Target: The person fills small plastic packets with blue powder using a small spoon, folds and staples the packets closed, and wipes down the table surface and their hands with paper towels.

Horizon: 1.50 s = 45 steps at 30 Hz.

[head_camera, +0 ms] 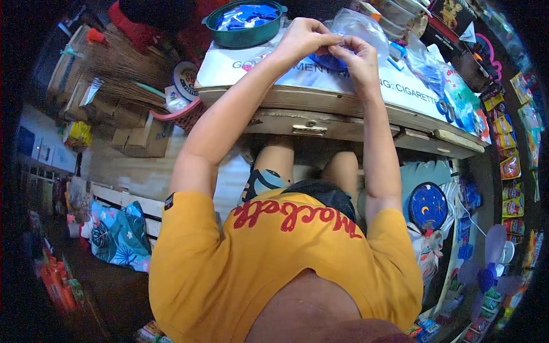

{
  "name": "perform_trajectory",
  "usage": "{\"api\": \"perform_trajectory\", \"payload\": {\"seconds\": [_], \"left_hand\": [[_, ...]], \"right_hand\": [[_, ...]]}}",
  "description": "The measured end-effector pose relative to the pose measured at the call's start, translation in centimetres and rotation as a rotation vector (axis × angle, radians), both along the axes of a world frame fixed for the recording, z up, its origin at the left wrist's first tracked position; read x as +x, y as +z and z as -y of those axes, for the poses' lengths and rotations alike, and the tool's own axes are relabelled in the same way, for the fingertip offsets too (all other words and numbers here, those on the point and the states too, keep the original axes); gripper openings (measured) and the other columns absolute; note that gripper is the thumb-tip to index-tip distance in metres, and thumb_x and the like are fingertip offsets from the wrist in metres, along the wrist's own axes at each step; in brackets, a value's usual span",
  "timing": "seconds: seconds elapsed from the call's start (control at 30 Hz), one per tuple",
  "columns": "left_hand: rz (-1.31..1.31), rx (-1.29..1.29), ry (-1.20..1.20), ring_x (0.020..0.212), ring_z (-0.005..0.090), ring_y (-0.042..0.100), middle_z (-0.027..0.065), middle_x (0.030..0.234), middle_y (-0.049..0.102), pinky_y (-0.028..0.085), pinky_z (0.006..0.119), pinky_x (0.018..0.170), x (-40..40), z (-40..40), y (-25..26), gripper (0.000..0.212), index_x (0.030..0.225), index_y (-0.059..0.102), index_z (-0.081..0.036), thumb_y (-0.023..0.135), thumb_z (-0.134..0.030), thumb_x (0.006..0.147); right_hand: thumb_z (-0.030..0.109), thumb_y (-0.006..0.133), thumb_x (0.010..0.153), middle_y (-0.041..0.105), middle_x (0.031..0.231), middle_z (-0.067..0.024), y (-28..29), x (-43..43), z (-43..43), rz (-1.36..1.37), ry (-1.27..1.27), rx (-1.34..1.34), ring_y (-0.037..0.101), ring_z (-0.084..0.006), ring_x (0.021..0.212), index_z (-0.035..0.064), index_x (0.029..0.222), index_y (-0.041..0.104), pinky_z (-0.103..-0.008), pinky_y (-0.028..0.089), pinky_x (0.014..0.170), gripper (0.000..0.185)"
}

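My left hand point(306, 36) and my right hand point(358, 58) meet over the desk, fingertips pinched together. What they pinch is too small to make out; it may be part of the blue plastic bag point(329, 61) just below them. A clear plastic bag point(360, 28) lies behind my right hand. To the left, a green plastic basin point(244, 37) holds blue plastic packets point(247, 17). The white printed desk top point(304, 79) lies beneath my wrists.
Scissors point(445, 110) lie near the desk's right edge, beside plastic bags point(461, 96). A pink basket point(184, 115) and brooms point(124, 64) stand left. A purple fan point(487, 276) is at lower right, near hanging packets point(506, 133). A drawer point(309, 124) is under the desk top.
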<state>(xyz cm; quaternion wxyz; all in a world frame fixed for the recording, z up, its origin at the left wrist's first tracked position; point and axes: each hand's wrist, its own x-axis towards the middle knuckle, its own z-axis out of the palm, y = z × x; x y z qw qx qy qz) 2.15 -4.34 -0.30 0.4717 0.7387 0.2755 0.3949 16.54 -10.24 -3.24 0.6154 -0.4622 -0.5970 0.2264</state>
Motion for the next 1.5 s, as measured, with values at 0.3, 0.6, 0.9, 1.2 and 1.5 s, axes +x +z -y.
{"api": "perform_trajectory", "payload": {"seconds": [0.3, 0.6, 0.9, 1.2, 1.5], "left_hand": [[-0.094, 0.261, -0.119, 0.074, 0.011, 0.057, 0.0074, 0.077, 0.062, 0.046, 0.024, 0.068, -0.9, -0.8, -0.7, 0.032, 0.09, 0.058, 0.001, 0.073, -0.008, 0.063], [-0.07, 0.353, -0.012, 0.067, 0.0131, 0.058, 0.0067, 0.069, 0.061, 0.046, 0.026, 0.06, 1.1, -1.0, 2.8, 0.02, 0.079, 0.058, -0.001, 0.069, -0.008, 0.064], [-0.278, 0.754, 0.266, 0.089, 0.0272, 0.056, 0.0165, 0.088, 0.059, 0.045, 0.038, 0.078, 3.6, -4.9, -2.1, 0.022, 0.091, 0.066, -0.014, 0.062, -0.026, 0.073], [-0.369, 0.562, 0.269, 0.081, 0.0339, 0.061, 0.0215, 0.082, 0.062, 0.048, 0.038, 0.077, 5.6, -4.1, 0.7, 0.034, 0.094, 0.065, -0.003, 0.063, -0.013, 0.062], [-0.376, 0.213, 0.057, 0.081, 0.0264, 0.062, 0.0195, 0.083, 0.063, 0.049, 0.035, 0.073, 1.9, -6.4, 2.9, 0.048, 0.101, 0.061, 0.003, 0.068, -0.02, 0.06]], "right_hand": [[0.007, 0.068, 0.069, 0.061, 0.087, -0.0044, 0.6, 0.4, -0.9, -0.084, 0.078, -0.136, 0.055, -0.0137, 0.081, 0.0039, 0.072, 0.061, -0.0266, 0.042, 0.075, 0.008], [0.007, 0.065, 0.076, 0.06, 0.09, -0.0022, 5.0, 3.5, -1.3, -0.164, 0.057, 0.124, 0.054, -0.0101, 0.079, 0.0023, 0.083, 0.062, -0.0209, 0.041, 0.074, 0.009], [0.019, 0.055, 0.087, 0.059, 0.083, -0.0044, 8.1, 6.9, 0.0, -0.18, 0.036, 0.05, 0.058, -0.0119, 0.072, 0.0044, 0.091, 0.053, -0.0283, 0.054, 0.054, 0.015], [0.017, 0.052, 0.089, 0.057, 0.082, -0.0043, 6.8, 8.8, -2.7, -0.272, 0.084, 0.094, 0.06, -0.0148, 0.07, 0.004, 0.091, 0.05, -0.031, 0.054, 0.063, 0.014], [0.017, 0.059, 0.083, 0.057, 0.078, -0.0053, 4.3, 4.0, -8.5, 0.215, -0.18, 0.03, 0.056, -0.0135, 0.072, 0.0008, 0.092, 0.055, -0.0275, 0.049, 0.061, 0.019]]}}
